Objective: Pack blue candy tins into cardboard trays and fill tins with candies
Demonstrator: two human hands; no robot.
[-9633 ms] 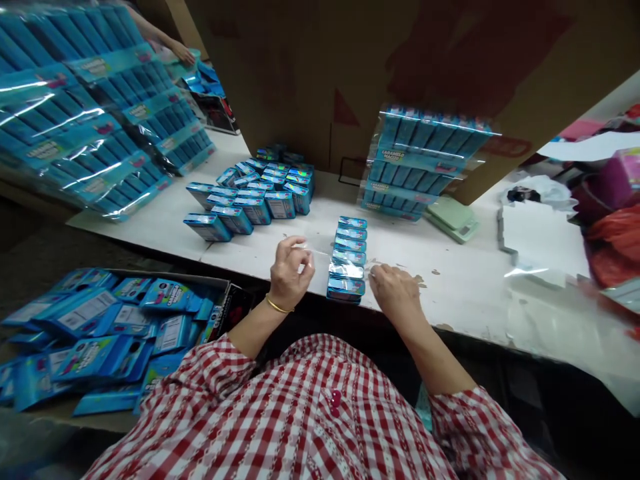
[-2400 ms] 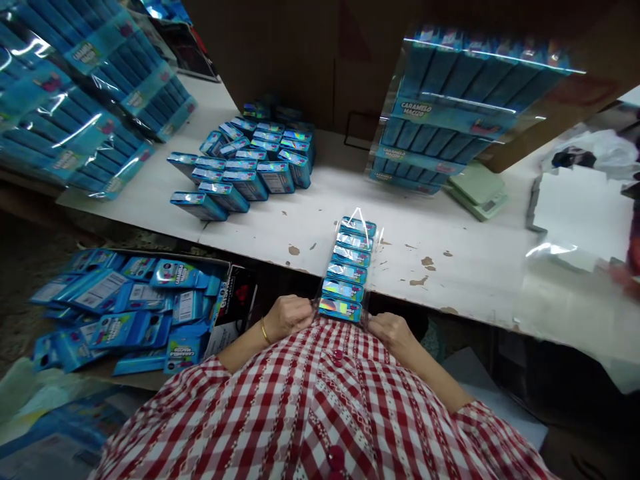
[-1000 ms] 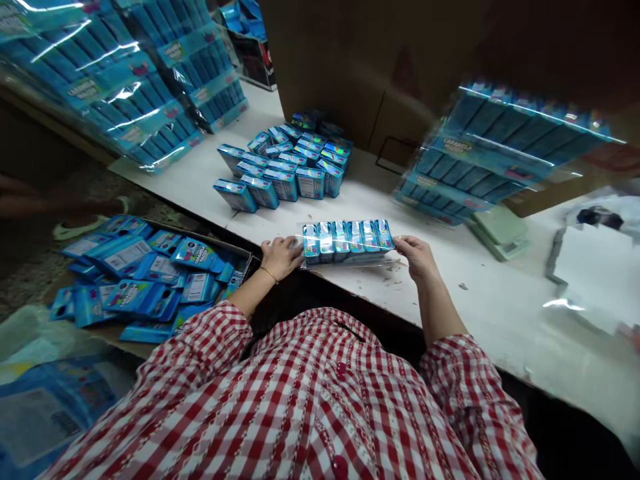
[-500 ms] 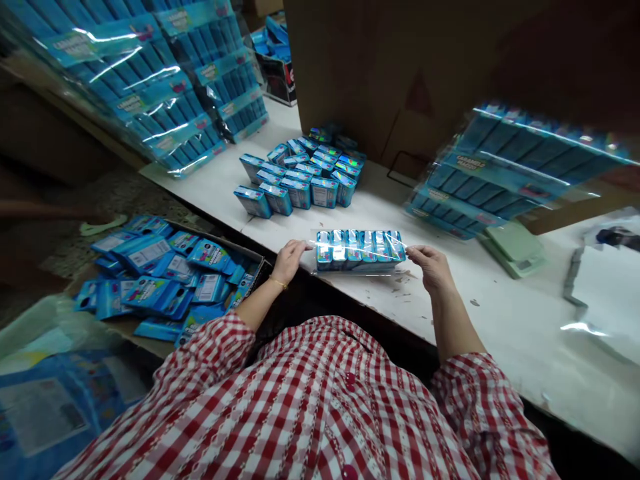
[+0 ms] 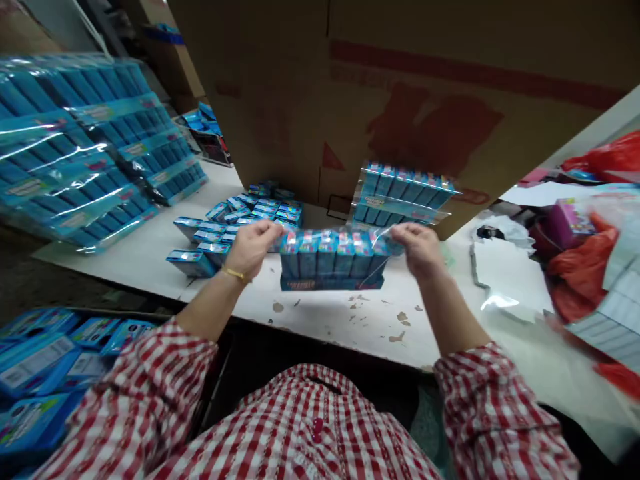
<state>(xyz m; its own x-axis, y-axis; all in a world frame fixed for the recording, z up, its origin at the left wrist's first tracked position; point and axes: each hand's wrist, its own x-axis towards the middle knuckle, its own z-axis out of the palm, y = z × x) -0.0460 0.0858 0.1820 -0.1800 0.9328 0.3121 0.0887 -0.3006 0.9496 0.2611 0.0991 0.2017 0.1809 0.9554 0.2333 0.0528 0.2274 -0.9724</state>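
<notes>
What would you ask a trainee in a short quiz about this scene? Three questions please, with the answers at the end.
1. Count: how many packs stand side by side in the wrapped row of blue packs?

2. True or false: the right hand alone holds the wrapped row of blue packs.

3. Choose one: on which side does the person wear the gold-coloured bracelet?
A) right only
B) left only
C) both

Key:
1. Six.
2. False: the left hand and the right hand each pinch the clear wrap, at opposite ends.
3. B.
</notes>
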